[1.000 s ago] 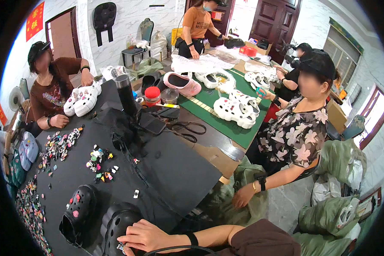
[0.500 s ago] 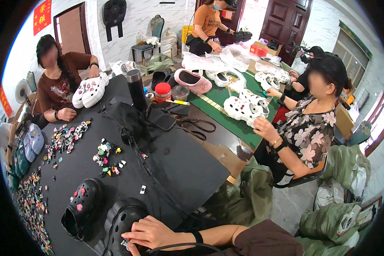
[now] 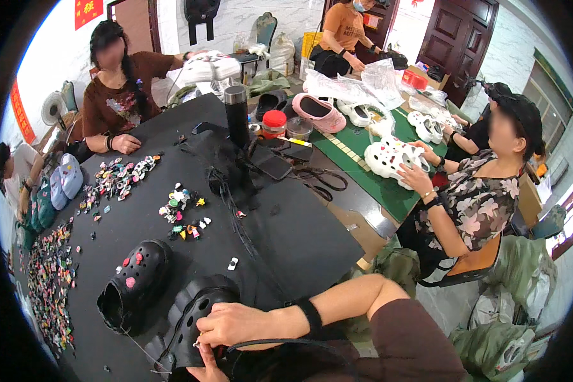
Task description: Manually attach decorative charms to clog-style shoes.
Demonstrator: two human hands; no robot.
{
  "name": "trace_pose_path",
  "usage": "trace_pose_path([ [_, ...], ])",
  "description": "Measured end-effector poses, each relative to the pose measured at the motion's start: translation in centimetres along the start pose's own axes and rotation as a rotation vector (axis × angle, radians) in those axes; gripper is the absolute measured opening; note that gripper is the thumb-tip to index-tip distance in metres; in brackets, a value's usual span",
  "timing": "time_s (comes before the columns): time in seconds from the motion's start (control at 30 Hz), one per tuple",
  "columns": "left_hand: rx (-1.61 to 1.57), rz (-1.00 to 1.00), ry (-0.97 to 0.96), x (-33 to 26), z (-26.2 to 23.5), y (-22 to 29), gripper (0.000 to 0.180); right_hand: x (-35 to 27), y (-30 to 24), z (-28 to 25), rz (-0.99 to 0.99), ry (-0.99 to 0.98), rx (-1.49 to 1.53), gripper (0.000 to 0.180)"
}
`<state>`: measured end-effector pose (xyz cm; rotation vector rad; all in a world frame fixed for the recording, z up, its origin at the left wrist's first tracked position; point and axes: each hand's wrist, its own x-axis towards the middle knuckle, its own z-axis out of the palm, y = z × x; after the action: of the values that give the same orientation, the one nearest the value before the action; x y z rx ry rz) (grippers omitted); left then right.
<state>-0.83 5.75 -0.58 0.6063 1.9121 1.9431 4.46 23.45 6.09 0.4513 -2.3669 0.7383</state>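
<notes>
A black clog (image 3: 200, 312) lies tilted at the table's near edge. Over its holed upper my right hand (image 3: 235, 325) is bent, fingers closed on a small pale shoe charm (image 3: 196, 344). Up from the lower edge comes part of my left hand (image 3: 207, 368), a fingertip at the same charm; the lower frame edge cuts off the rest, and it seems to grip the clog. Its mate, another black clog (image 3: 137, 280) with red and pink charms, stands just to the left. A thin thread (image 3: 145, 351) runs between the two shoes.
Loose charms (image 3: 51, 280) cover the table's left side, with smaller piles (image 3: 181, 204) farther in. A black bag (image 3: 219, 162), a flask (image 3: 237, 118) and a red-lidded jar (image 3: 274, 124) stand at the back. At right, a co-worker handles white clogs (image 3: 391, 159) on a green mat.
My view has shifted, so the table sits farther right. The left co-worker has moved the white clogs away behind the table. The right co-worker now has both hands at the white clogs.
</notes>
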Motion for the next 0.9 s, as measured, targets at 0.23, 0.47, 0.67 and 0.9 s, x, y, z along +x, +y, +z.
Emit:
trace_pose_path([
  [0.23, 0.037, -0.013, 0.052, 0.1, 0.0, -1.2, 0.027, 2.1, 0.5, -0.2, -0.126, -0.127, -0.337, 0.005],
  [0.47, -0.178, -0.202, 0.117, -1.2, 0.4, -1.3, 0.042, 5.7, 0.1, -1.1, -0.228, -0.369, -0.407, 0.014],
  [0.67, -0.215, -0.051, 0.085, -0.4, 2.3, 2.5, 0.034, 6.4, 1.3, -1.3, 0.062, -0.704, -0.085, 0.054],
  [0.9, -0.111, 0.006, 0.077, 0.2, 2.4, 2.8, 0.026, 6.8, 2.1, -2.8, 0.216, -0.739, 0.158, 0.065],
])
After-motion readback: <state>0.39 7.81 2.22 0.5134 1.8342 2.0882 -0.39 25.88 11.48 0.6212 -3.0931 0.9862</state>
